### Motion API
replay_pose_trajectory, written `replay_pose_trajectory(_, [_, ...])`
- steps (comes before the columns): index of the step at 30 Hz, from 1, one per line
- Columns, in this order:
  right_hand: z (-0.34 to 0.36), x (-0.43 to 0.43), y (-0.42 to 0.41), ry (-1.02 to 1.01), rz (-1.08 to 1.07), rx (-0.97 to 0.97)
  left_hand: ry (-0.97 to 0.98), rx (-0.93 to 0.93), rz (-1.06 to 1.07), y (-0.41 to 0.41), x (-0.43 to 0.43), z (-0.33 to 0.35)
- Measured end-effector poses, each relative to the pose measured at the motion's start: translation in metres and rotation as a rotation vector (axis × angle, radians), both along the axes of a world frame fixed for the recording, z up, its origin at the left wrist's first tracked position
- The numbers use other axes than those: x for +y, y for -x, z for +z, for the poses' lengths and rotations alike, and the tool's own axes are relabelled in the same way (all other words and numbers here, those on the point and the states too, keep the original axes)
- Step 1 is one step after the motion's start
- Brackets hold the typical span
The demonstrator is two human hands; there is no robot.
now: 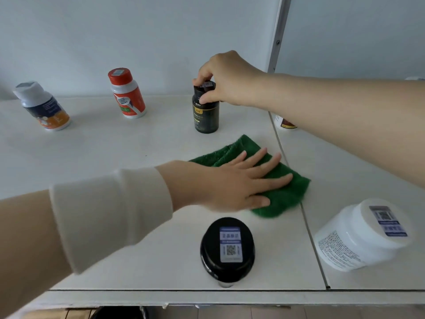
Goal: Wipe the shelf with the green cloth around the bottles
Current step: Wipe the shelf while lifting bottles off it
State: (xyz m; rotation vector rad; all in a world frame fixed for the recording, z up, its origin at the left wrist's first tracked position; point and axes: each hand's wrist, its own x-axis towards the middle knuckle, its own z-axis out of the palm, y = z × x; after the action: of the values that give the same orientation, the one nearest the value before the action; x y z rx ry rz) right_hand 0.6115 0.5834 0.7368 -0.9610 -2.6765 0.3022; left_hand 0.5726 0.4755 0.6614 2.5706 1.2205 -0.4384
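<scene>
The green cloth (282, 196) lies flat on the white shelf (115, 153), right of the middle. My left hand (230, 183) presses on it with straight, spread fingers. Just behind the cloth stands a dark bottle (205, 116) with a black cap. My right hand (225, 81) grips that cap from above with curled fingers and thumb. Further left on the shelf stand a red-capped white bottle (127, 95) and a white-capped blue and orange bottle (43, 107).
A black-lidded jar (227, 249) stands near the front edge, and a white tub (361, 236) sits at the front right. A small bottle (285, 123) is half hidden under my right forearm. A metal post (279, 33) rises at the back right. The wall closes off the back.
</scene>
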Motion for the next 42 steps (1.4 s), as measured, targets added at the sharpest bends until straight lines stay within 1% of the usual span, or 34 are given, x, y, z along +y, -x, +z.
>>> replay_pose_trajectory(3, [0.0,0.0,0.0,0.002,-0.009,0.007,-0.001,-0.023,-0.168,0.008,-0.009,-0.005])
replay_pose_trajectory(6, [-0.002,0.0,0.0,-0.007,-0.007,0.008,-0.001,-0.05,-0.172,0.014,-0.001,-0.004])
replay_pose_trajectory(8, [-0.003,0.0,0.0,-0.011,-0.007,0.006,-0.008,-0.05,-0.11,0.016,0.006,-0.001])
replay_pose_trajectory(12, [-0.002,-0.001,0.002,-0.008,-0.013,-0.003,0.017,-0.033,0.089,0.028,0.006,0.0])
replay_pose_trajectory(16, [-0.003,-0.001,0.002,0.005,-0.024,0.007,0.057,0.043,0.266,0.045,-0.014,0.004])
replay_pose_trajectory(18, [-0.004,-0.002,0.003,0.018,-0.026,0.01,0.077,0.097,0.307,0.045,-0.029,0.002])
replay_pose_trajectory(21, [-0.005,-0.001,0.003,0.027,-0.037,0.017,0.093,0.15,0.309,0.039,-0.037,0.003])
replay_pose_trajectory(25, [-0.008,0.001,0.004,0.007,-0.048,0.028,0.076,0.129,0.301,0.043,-0.019,0.003])
replay_pose_trajectory(29, [-0.005,-0.007,0.001,-0.006,-0.048,0.028,0.032,0.135,0.416,0.053,-0.005,0.002])
replay_pose_trajectory(32, [0.01,-0.028,-0.01,-0.007,-0.058,0.081,0.015,0.144,0.469,0.05,-0.009,0.001])
replay_pose_trajectory(36, [0.031,-0.086,-0.046,0.109,0.019,0.178,-0.005,0.118,0.539,0.044,-0.016,0.001])
replay_pose_trajectory(39, [0.029,-0.139,-0.082,0.206,0.092,0.218,-0.03,0.095,0.602,0.039,-0.027,0.004])
replay_pose_trajectory(42, [0.015,-0.175,-0.105,0.252,0.194,0.186,-0.037,0.141,0.575,0.034,-0.042,0.011])
